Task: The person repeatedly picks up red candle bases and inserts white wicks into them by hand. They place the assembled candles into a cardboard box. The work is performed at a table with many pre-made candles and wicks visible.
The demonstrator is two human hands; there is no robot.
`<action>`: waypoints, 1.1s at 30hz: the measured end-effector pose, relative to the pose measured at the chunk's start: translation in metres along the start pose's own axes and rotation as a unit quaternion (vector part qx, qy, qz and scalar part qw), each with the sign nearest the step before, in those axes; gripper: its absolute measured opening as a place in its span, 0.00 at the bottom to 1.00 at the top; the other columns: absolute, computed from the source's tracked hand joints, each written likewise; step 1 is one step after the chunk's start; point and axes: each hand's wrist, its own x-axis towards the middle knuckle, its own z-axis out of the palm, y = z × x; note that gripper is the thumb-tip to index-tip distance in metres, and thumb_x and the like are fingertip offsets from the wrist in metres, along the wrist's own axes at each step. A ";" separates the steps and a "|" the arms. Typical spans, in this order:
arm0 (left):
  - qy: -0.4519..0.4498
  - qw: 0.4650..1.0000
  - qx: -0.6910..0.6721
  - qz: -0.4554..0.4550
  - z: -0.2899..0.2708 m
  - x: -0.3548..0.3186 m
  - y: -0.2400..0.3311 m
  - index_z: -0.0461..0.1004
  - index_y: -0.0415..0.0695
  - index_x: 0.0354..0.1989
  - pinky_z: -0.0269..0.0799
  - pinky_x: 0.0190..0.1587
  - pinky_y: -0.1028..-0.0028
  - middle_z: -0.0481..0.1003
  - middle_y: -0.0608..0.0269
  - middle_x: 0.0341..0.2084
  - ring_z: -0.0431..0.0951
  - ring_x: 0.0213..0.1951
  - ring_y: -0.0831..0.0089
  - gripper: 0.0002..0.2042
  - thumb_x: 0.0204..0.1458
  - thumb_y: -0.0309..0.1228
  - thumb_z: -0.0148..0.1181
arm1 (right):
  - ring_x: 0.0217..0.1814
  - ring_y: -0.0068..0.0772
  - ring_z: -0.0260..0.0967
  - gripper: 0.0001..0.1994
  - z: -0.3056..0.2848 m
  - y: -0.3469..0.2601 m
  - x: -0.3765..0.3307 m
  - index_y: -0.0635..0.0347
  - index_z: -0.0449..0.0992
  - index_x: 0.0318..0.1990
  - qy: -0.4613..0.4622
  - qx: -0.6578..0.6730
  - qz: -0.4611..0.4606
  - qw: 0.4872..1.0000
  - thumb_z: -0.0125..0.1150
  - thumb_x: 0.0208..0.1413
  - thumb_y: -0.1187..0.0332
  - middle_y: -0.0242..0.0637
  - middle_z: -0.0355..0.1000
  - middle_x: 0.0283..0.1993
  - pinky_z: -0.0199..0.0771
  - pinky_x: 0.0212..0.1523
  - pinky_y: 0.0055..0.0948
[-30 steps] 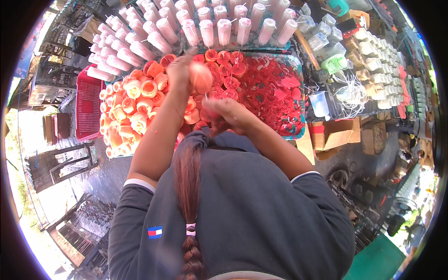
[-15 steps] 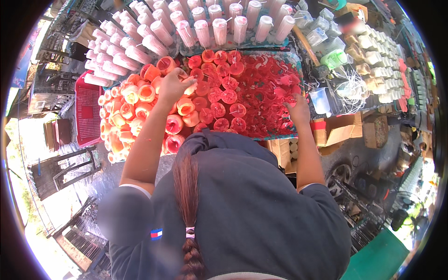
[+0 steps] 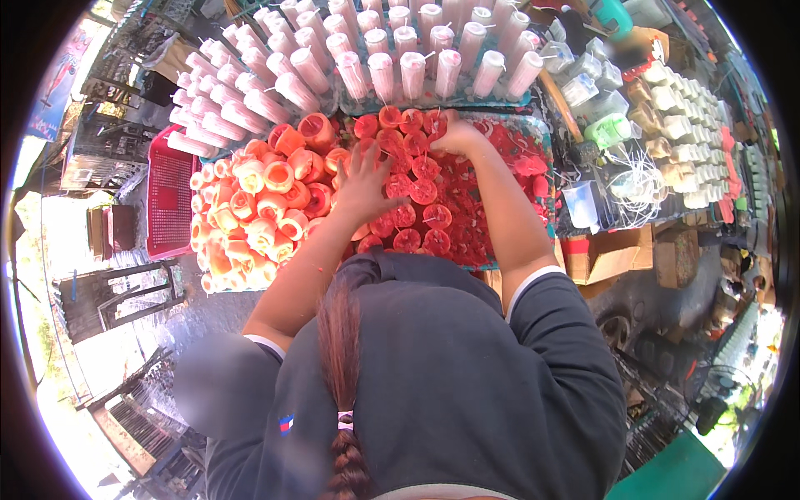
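Red cups (image 3: 424, 192) are standing upright, right of the basket (image 3: 169, 204). The left hand (image 3: 363, 187), nearer the basket, is hovering over them, fingers spread; the right hand (image 3: 458, 140), farther from it, is resting by their far end, its grip unclear.

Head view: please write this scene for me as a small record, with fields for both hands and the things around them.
Left hand: left hand, fingers spread over red round pieces; contact unclear
Right hand: right hand, at the far end of the red pieces; grip unclear
Left of red pieces: orange flower-shaped pieces, heaped
Right of red pieces: red scraps
Beyond: pale pink candles in rows
Far left: red basket
Far right: tangled white cord
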 end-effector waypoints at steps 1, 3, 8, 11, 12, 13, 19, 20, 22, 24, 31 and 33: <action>-0.042 0.999 0.006 -0.001 0.002 -0.002 0.000 0.61 0.53 0.61 0.37 0.61 0.36 0.44 0.58 0.67 0.36 0.68 0.52 0.41 0.37 0.61 0.60 | 0.46 0.46 0.72 0.43 0.002 -0.006 0.006 0.62 0.55 0.59 0.004 -0.055 0.011 0.998 0.69 0.35 0.54 0.53 0.69 0.50 0.73 0.46 0.36; -0.024 0.999 0.021 0.035 0.015 -0.009 -0.005 0.58 0.56 0.63 0.37 0.60 0.33 0.41 0.59 0.67 0.34 0.69 0.52 0.44 0.35 0.63 0.60 | 0.51 0.49 0.70 0.49 0.014 -0.015 0.009 0.67 0.53 0.59 0.048 -0.114 0.034 0.992 0.71 0.33 0.47 0.55 0.69 0.51 0.72 0.48 0.37; -0.087 0.994 0.050 0.030 0.015 -0.007 -0.001 0.48 0.62 0.67 0.31 0.62 0.36 0.33 0.62 0.69 0.26 0.69 0.54 0.48 0.35 0.66 0.58 | 0.56 0.48 0.65 0.50 0.028 -0.004 0.005 0.65 0.52 0.60 0.075 0.059 0.040 0.995 0.72 0.33 0.44 0.54 0.65 0.55 0.66 0.54 0.36; -0.088 0.995 0.049 0.027 0.014 -0.006 -0.002 0.47 0.64 0.67 0.31 0.61 0.35 0.32 0.62 0.69 0.26 0.69 0.54 0.49 0.34 0.65 0.59 | 0.59 0.46 0.63 0.50 0.044 0.008 -0.002 0.66 0.52 0.59 0.146 0.143 -0.009 0.979 0.72 0.34 0.45 0.54 0.62 0.58 0.64 0.56 0.35; -0.086 0.995 0.050 0.025 0.015 -0.006 -0.002 0.47 0.64 0.67 0.32 0.61 0.35 0.32 0.62 0.69 0.26 0.69 0.54 0.49 0.34 0.65 0.60 | 0.60 0.45 0.62 0.49 0.048 0.010 -0.006 0.67 0.52 0.59 0.168 0.168 -0.022 0.971 0.72 0.34 0.46 0.54 0.61 0.59 0.63 0.57 0.34; -0.084 0.995 0.050 0.024 0.016 -0.005 -0.002 0.47 0.65 0.67 0.32 0.61 0.35 0.32 0.62 0.69 0.26 0.69 0.54 0.49 0.34 0.64 0.60 | 0.60 0.46 0.63 0.49 0.057 0.016 -0.004 0.67 0.53 0.59 0.189 0.207 -0.026 0.960 0.72 0.34 0.45 0.53 0.62 0.58 0.64 0.56 0.35; -0.075 0.993 0.083 -0.022 -0.009 0.011 0.012 0.43 0.66 0.67 0.31 0.56 0.26 0.33 0.68 0.69 0.30 0.69 0.54 0.59 0.20 0.66 0.66 | 0.60 0.46 0.63 0.47 0.061 0.015 -0.010 0.67 0.64 0.56 0.177 0.258 0.026 0.949 0.71 0.32 0.42 0.53 0.65 0.57 0.63 0.57 0.37; -0.081 0.990 0.117 0.015 -0.011 0.020 0.013 0.42 0.66 0.68 0.31 0.55 0.25 0.34 0.70 0.69 0.31 0.69 0.54 0.61 0.17 0.66 0.67 | 0.59 0.47 0.63 0.47 0.061 0.020 -0.005 0.67 0.63 0.57 0.174 0.246 0.021 0.953 0.71 0.32 0.42 0.53 0.65 0.57 0.63 0.57 0.37; -0.095 0.974 0.185 0.089 -0.015 0.039 0.013 0.39 0.67 0.68 0.30 0.54 0.23 0.36 0.75 0.69 0.33 0.69 0.55 0.65 0.13 0.65 0.68 | 0.59 0.48 0.63 0.47 0.068 0.032 0.007 0.67 0.63 0.57 0.166 0.223 0.014 0.960 0.70 0.33 0.41 0.54 0.65 0.57 0.63 0.57 0.37; -0.149 0.966 0.192 0.086 -0.016 0.049 0.015 0.37 0.66 0.68 0.28 0.54 0.23 0.38 0.81 0.68 0.35 0.69 0.56 0.67 0.11 0.64 0.69 | 0.59 0.49 0.63 0.47 0.064 0.026 0.004 0.68 0.63 0.57 0.159 0.217 0.008 0.963 0.69 0.34 0.41 0.55 0.64 0.57 0.63 0.57 0.38; -0.198 0.968 0.143 0.056 -0.018 0.056 0.014 0.33 0.66 0.68 0.35 0.56 0.25 0.35 0.84 0.68 0.35 0.69 0.58 0.69 0.11 0.63 0.70 | 0.58 0.49 0.63 0.41 0.077 0.027 0.000 0.68 0.65 0.55 0.241 0.216 -0.003 0.946 0.68 0.39 0.44 0.56 0.66 0.55 0.63 0.56 0.38; -0.212 0.968 0.123 0.046 -0.017 0.057 0.012 0.32 0.66 0.68 0.39 0.56 0.26 0.34 0.85 0.68 0.35 0.69 0.59 0.69 0.10 0.63 0.71 | 0.57 0.48 0.64 0.39 0.074 0.019 -0.011 0.69 0.67 0.52 0.252 0.223 -0.022 0.941 0.68 0.40 0.45 0.54 0.67 0.52 0.64 0.55 0.37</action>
